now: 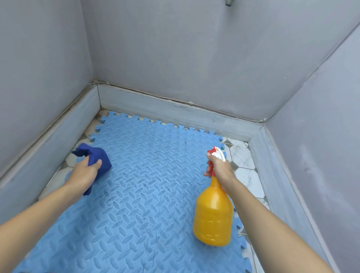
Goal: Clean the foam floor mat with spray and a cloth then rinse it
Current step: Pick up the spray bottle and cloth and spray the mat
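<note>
The person stands over the foam mat (136,204), which lies flat on the tiled floor (243,165) of a small walled bay and fills most of it. The spraying step looks to be in hand. The right hand (219,168), at about four o'clock from the mat's middle, grips the neck of the orange spray bottle (213,218), fingers (208,172) curled round the red trigger, the nozzle aimed toward twelve o'clock. The bottle hangs over the mat's right edge; I cannot tell whether its base touches the foam. Dark speckles on the middle of the mat may be droplets or dirt.

The left hand (85,173), at nine o'clock, clutches a bunched dark blue cloth (95,157), thumb and fingers wrapped round it, low over the mat's left edge and ready to wipe.

As I judge it, the next move calls for a few more squeezes over the far half, then the cloth sweeping in from nine o'clock toward the centre. Rinsing is not yet begun; a tap (228,2) shows on the wall at twelve o'clock, high up.

Room is tight. The mat's toothed far edge sits near the low grey kerb (175,113) at twelve o'clock, and the left edge runs close to the kerb at nine. Only at three o'clock is there a strip of bare tile, the likeliest place to set the bottle down.
</note>
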Tool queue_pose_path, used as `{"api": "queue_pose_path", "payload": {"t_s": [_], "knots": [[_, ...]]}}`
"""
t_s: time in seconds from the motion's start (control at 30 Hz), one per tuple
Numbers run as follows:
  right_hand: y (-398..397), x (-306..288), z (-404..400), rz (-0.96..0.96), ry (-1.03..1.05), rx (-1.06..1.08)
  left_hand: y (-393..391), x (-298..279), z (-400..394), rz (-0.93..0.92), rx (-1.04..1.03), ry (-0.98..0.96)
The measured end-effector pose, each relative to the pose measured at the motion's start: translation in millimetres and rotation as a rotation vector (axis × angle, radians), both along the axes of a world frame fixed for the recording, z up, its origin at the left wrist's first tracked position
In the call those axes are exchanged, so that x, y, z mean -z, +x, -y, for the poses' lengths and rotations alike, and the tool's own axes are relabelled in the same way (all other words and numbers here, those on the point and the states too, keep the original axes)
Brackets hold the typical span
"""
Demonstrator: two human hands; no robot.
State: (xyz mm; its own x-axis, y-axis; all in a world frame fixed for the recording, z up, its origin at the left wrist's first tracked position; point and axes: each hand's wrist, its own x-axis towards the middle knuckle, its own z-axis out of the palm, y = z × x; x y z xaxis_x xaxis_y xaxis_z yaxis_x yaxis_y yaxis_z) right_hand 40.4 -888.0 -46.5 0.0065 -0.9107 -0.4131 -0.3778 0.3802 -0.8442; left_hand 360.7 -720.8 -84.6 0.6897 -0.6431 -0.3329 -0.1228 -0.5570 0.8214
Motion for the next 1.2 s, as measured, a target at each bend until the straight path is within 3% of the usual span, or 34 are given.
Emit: {"api": "queue_pose_path", "payload": {"t_s": [0.4, 0.5, 0.6, 0.77, 0.93, 1.07, 1.2], "knots": [[-0.7, 4.7, 1.0, -0.043, -0.108, 0.050, 1.5, -15.9, -2.9, -0.163, -0.077, -0.041], [5.2, 2.2, -10.6, -0.020, -0.036, -0.152, 5.9, -23.1, -5.8, -0.205, -0.102, -0.081], [28.2, 11.3, -46.4, -0.177, 0.024, -0.480, 15.1, -27.6, -7.3, -0.143, -0.124, -0.058], [67.5, 16.7, -122.9, -0.505, -0.110, -0.998, 27.4, -29.6, -15.6, -0.140, -0.188, -0.042], [74.4, 15.3, -173.7, -0.544, -0.150, -1.326, 34.2, -23.6, -23.0, -0.176, -0.213, -0.108], [69.5, 17.0, -189.5, -0.584, -0.295, -1.464, 33.3, -22.0, -21.2, -0.154, -0.175, -0.119], [62.8, 15.8, -184.8, -0.510, -0.259, -1.317, 25.8, -20.2, -14.8, -0.183, -0.118, -0.142]]}}
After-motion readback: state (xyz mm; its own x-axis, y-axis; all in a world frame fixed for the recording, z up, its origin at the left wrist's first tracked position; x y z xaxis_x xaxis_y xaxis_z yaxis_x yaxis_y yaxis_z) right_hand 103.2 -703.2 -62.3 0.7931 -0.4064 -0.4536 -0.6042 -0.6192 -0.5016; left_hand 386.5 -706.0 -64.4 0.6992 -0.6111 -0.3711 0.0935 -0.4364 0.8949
